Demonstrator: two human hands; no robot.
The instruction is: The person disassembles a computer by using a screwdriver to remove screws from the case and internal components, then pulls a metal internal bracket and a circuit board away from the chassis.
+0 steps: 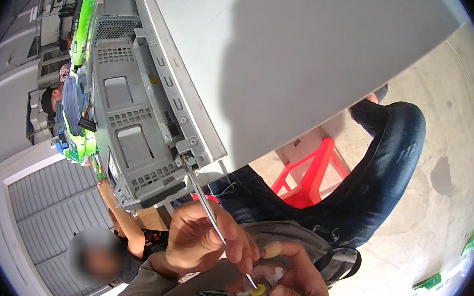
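Note:
My left hand is closed around slim silver tweezers. Their upper end overlaps the near corner of a grey metal computer case in the view; I cannot tell whether they touch. The pointed end reaches down to a small yellow round piece in a crumpled clear plastic bag. My right hand grips this bag between thumb and fingers, close to my chest. A pale yellow finger cot covers one fingertip of that hand.
The case lies along the left of a white table, whose edge runs diagonally. Under it stands a red plastic stool near my jeans-clad legs. At left are a person in a dark top and others in bright green.

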